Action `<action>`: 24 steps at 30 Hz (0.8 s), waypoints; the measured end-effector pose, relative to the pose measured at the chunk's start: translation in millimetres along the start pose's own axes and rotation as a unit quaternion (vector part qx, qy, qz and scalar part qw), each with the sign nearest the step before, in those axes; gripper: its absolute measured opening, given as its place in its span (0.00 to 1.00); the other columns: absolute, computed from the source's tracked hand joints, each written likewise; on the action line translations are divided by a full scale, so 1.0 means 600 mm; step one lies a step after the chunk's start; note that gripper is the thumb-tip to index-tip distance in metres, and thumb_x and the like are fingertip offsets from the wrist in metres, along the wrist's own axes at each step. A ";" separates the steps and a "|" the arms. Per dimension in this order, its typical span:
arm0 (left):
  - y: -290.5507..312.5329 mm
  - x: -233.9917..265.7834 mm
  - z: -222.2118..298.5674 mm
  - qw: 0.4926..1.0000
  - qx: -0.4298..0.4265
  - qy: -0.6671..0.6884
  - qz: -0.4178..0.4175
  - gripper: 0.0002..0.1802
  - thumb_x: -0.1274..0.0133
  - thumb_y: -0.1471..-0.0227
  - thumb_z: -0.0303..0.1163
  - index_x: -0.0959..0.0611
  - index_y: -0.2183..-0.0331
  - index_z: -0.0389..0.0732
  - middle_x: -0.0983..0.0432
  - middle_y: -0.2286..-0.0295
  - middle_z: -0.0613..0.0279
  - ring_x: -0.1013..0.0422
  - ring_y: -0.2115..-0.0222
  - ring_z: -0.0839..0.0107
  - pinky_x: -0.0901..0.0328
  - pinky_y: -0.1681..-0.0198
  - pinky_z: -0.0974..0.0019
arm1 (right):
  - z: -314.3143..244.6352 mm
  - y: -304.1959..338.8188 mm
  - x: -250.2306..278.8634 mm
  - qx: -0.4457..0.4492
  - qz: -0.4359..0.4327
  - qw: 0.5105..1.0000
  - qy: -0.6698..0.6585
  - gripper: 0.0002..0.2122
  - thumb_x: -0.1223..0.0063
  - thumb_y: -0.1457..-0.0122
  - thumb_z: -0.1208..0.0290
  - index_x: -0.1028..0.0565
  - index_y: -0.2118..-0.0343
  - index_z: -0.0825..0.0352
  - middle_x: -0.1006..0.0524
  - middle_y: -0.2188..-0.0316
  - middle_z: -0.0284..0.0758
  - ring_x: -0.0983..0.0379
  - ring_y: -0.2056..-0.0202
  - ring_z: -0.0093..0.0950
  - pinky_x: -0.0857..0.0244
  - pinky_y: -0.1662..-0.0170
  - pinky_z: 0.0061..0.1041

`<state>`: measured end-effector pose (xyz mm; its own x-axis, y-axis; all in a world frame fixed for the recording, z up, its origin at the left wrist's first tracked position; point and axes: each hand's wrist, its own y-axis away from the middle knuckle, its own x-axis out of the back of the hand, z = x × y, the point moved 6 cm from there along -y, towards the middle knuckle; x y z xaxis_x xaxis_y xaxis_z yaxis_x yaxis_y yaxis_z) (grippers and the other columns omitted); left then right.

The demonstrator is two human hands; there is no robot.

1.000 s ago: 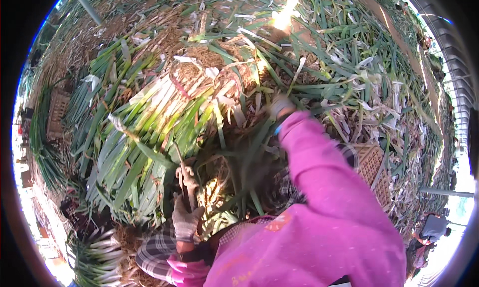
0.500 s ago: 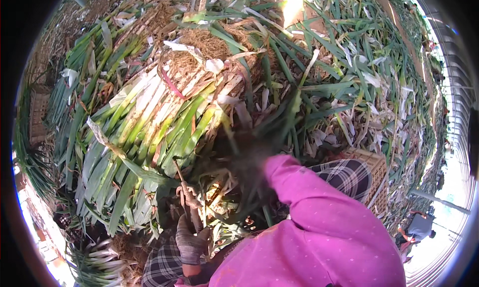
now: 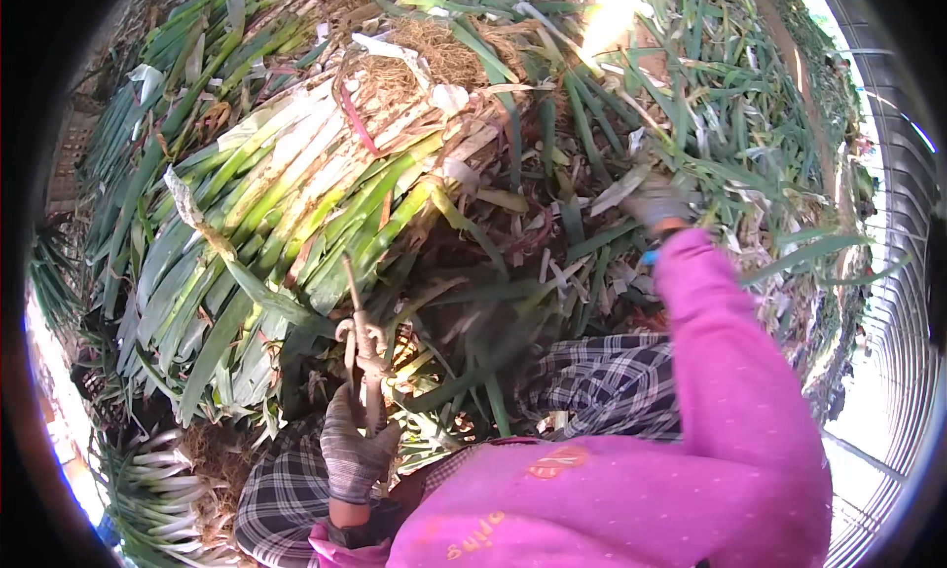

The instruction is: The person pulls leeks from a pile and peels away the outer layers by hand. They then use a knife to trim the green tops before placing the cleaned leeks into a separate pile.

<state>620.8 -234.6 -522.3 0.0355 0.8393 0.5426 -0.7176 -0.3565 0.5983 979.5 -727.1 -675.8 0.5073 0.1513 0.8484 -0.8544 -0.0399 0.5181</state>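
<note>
My left hand (image 3: 357, 454), in a grey striped glove, is closed around a slim brown stick-like thing (image 3: 353, 297). That thing points upward, thin at its tip and knobbly lower down; its exact kind is unclear. My right hand (image 3: 659, 203), also gloved, reaches out to the right over the leaf scraps. Motion smears its fingers. Beside them lies a pale strip of leaf (image 3: 619, 189), and I cannot make out whether it is gripped. In front of me a big pile of leeks (image 3: 286, 208) slopes down leftward, roots (image 3: 419, 55) toward the top and green leaves toward the lower left.
Loose green and pale leaf scraps (image 3: 730, 124) cover the ground at the right. Cleaned white-stemmed leeks (image 3: 168, 494) lie at the lower left. My knees in checked cloth (image 3: 612, 385) flank the dark, leaf-strewn gap before me. Farther right stands a ribbed light wall (image 3: 903, 302).
My right hand has swung from the gap by the pile outward to the right, onto the scraps. The left hand stays closed on the brown stick-like thing. The whole view has shifted slightly.
</note>
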 end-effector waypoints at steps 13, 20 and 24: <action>-0.010 -0.003 -0.033 0.997 0.006 0.069 0.014 0.40 0.40 0.69 0.31 0.34 0.51 0.29 0.27 0.68 0.53 0.29 0.67 0.66 0.34 0.60 0.65 | -0.497 0.319 -0.238 0.175 -0.065 0.972 -0.141 0.21 0.47 0.53 0.57 0.30 0.58 0.63 0.27 0.62 0.45 0.33 0.56 0.42 0.39 0.53 0.39; -0.030 -0.009 -0.011 0.995 -0.020 0.098 0.026 0.38 0.40 0.65 0.28 0.35 0.51 0.29 0.27 0.64 0.55 0.31 0.63 0.70 0.36 0.57 0.67 | -0.573 0.280 -0.284 0.146 -0.084 0.970 -0.178 0.16 0.47 0.52 0.60 0.27 0.63 0.64 0.26 0.65 0.45 0.30 0.60 0.42 0.36 0.56 0.38; -0.012 -0.005 -0.017 0.983 0.006 0.182 0.022 0.37 0.40 0.66 0.26 0.35 0.51 0.29 0.28 0.62 0.56 0.33 0.60 0.71 0.38 0.54 0.68 | -0.465 0.231 -0.248 0.066 -0.111 0.973 -0.193 0.14 0.47 0.52 0.61 0.26 0.66 0.65 0.25 0.67 0.44 0.29 0.62 0.42 0.34 0.58 0.37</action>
<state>618.6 -230.5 -534.3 -0.2471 0.9139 0.3222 -0.7052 -0.3976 0.5870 754.2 -479.5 -760.7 0.7039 -0.2097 0.6786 -0.7100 -0.1795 0.6809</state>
